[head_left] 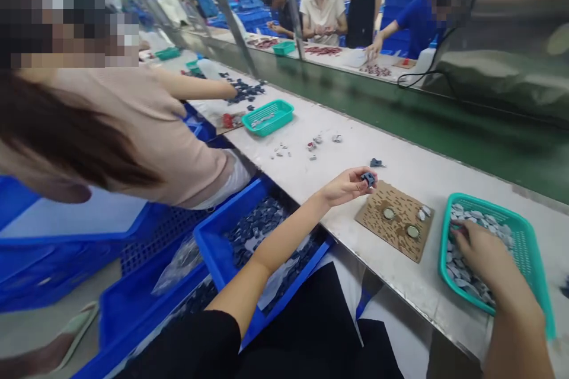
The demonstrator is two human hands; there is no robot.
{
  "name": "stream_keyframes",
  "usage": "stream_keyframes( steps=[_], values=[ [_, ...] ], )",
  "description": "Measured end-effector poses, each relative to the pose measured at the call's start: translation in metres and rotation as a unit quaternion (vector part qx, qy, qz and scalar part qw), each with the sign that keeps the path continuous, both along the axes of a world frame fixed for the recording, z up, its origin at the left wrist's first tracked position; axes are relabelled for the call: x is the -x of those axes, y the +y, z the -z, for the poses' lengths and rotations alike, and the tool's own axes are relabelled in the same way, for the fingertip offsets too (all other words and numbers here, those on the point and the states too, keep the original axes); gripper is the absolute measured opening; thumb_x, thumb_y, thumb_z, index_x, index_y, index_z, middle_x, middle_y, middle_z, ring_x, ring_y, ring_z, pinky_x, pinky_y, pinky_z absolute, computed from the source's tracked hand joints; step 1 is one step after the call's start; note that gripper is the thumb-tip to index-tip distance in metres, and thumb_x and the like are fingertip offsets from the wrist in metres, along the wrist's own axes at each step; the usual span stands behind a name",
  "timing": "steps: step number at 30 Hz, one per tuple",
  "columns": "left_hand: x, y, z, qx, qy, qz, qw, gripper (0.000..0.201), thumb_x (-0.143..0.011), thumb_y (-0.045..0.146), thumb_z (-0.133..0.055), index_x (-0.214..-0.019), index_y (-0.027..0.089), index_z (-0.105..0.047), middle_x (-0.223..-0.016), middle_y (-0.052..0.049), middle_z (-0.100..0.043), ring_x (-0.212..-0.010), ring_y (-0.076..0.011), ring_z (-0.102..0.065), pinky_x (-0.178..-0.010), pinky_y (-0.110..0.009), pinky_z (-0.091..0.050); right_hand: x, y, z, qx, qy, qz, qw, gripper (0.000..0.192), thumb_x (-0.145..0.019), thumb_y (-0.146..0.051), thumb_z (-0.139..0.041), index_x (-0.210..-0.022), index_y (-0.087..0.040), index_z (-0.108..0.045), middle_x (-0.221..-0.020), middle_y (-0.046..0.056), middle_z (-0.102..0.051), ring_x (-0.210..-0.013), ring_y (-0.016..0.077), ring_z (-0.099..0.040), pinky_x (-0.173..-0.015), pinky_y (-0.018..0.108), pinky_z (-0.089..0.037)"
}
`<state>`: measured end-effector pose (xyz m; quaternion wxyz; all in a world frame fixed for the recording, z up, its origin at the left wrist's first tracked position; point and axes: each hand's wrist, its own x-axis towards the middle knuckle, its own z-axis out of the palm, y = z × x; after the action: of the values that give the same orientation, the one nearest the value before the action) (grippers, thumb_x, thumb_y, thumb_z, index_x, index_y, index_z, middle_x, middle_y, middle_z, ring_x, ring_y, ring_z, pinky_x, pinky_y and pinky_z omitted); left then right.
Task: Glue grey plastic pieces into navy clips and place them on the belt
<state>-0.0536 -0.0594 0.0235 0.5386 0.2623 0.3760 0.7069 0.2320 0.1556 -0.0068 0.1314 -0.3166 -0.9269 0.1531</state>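
My left hand (349, 186) pinches a small dark blue plastic part (368, 179) between thumb and fingers, above the table's near side. Another dark blue piece (376, 163) lies just beyond it. Below and to the right is a brown pitted board (393, 243) with two round caps (412, 231) and a few small white-grey pieces (424, 213) on it. My right hand (482, 249) reaches into a green basket (533, 237) full of grey-white parts (462, 272). Its fingers are curled down among them, and the fingertips are partly hidden.
A blue crate (208, 249) of dark blue parts stands beside my lap. Small loose pieces (311, 145) and a second green basket (269, 118) lie farther left on the white table. A co-worker's arm (200, 84) reaches over a dark pile. Other people work behind the green channel (355, 92).
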Motion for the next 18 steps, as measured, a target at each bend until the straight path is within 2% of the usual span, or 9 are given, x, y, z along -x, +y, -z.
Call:
stream_keyframes(
  steps=[3, 5, 7, 8, 10, 13, 15, 18],
  values=[
    [0.001, 0.034, -0.004, -0.004, -0.004, 0.045, 0.999, 0.058, -0.052, 0.037, -0.106, -0.093, 0.015, -0.071, -0.092, -0.001, -0.071, -0.085, -0.01, -0.068, -0.084, -0.026, -0.052, -0.003, -0.003, -0.009, 0.037, 0.032, 0.055, 0.997, 0.043, -0.092, -0.045, -0.042, -0.098, -0.019, -0.075, -0.105, 0.021, -0.078, -0.097, 0.0384, -0.074, -0.084, 0.054, -0.06],
    [-0.001, 0.051, -0.002, 0.001, -0.008, 0.08, 0.997, 0.056, -0.055, 0.033, -0.105, -0.094, 0.015, -0.07, -0.093, -0.001, -0.072, -0.087, -0.0109, -0.069, -0.086, -0.027, -0.052, -0.005, -0.007, -0.018, 0.074, 0.051, 0.078, 0.993, 0.045, -0.095, -0.051, -0.044, -0.105, -0.021, -0.075, -0.106, 0.017, -0.078, -0.093, 0.0348, -0.075, -0.081, 0.051, -0.061],
    [-0.004, 0.062, 0.004, 0.007, -0.023, 0.104, 0.994, 0.052, -0.058, 0.03, -0.103, -0.094, 0.016, -0.069, -0.093, -0.001, -0.072, -0.092, -0.0125, -0.071, -0.091, -0.029, -0.053, -0.006, -0.014, -0.029, 0.148, 0.086, 0.08, 0.982, 0.046, -0.097, -0.062, -0.049, -0.107, -0.023, -0.073, -0.102, 0.013, -0.079, -0.082, 0.0283, -0.075, -0.075, 0.044, -0.062],
    [-0.007, 0.066, 0.007, 0.014, -0.034, 0.11, 0.993, 0.05, -0.06, 0.029, -0.102, -0.094, 0.016, -0.068, -0.092, 0.0, -0.072, -0.094, -0.0133, -0.072, -0.093, -0.03, -0.053, -0.005, -0.018, -0.035, 0.224, 0.135, 0.067, 0.963, 0.048, -0.094, -0.067, -0.057, -0.104, -0.023, -0.073, -0.102, 0.013, -0.078, -0.079, 0.0266, -0.074, -0.074, 0.042, -0.062],
    [-0.011, 0.071, 0.016, 0.039, -0.052, 0.124, 0.99, 0.047, -0.063, 0.027, -0.1, -0.094, 0.016, -0.066, -0.09, 0.0, -0.071, -0.095, -0.0141, -0.073, -0.094, -0.031, -0.053, -0.002, -0.027, -0.046, 0.351, 0.228, 0.05, 0.907, 0.05, -0.086, -0.073, -0.072, -0.095, -0.023, -0.071, -0.114, 0.013, -0.077, -0.082, 0.0236, -0.073, -0.074, 0.039, -0.063],
    [-0.014, 0.071, 0.027, 0.078, -0.043, 0.176, 0.98, 0.043, -0.069, 0.025, -0.095, -0.098, 0.015, -0.064, -0.088, -0.001, -0.072, -0.087, -0.012, -0.07, -0.084, -0.028, -0.052, 0.003, -0.036, -0.061, 0.466, 0.277, 0.055, 0.838, 0.047, -0.081, -0.068, -0.082, -0.094, -0.024, -0.07, -0.107, 0.01, -0.076, -0.08, 0.0211, -0.073, -0.068, 0.034, -0.063],
    [-0.015, 0.07, 0.031, 0.08, -0.034, 0.201, 0.976, 0.04, -0.072, 0.024, -0.092, -0.099, 0.016, -0.064, -0.086, 0.0, -0.07, -0.082, -0.0102, -0.067, -0.078, -0.026, -0.049, 0.005, -0.04, -0.066, 0.507, 0.267, 0.06, 0.817, 0.045, -0.08, -0.065, -0.085, -0.094, -0.025, -0.07, -0.098, 0.007, -0.076, -0.076, 0.0198, -0.072, -0.064, 0.033, -0.062],
    [-0.017, 0.068, 0.032, 0.07, -0.038, 0.204, 0.976, 0.038, -0.072, 0.023, -0.092, -0.097, 0.015, -0.065, -0.083, 0.002, -0.067, -0.081, -0.0094, -0.065, -0.076, -0.025, -0.047, 0.007, -0.045, -0.07, 0.523, 0.25, 0.062, 0.813, 0.046, -0.077, -0.067, -0.086, -0.094, -0.026, -0.073, -0.098, 0.007, -0.076, -0.076, 0.0197, -0.071, -0.064, 0.033, -0.062]
  ],
)
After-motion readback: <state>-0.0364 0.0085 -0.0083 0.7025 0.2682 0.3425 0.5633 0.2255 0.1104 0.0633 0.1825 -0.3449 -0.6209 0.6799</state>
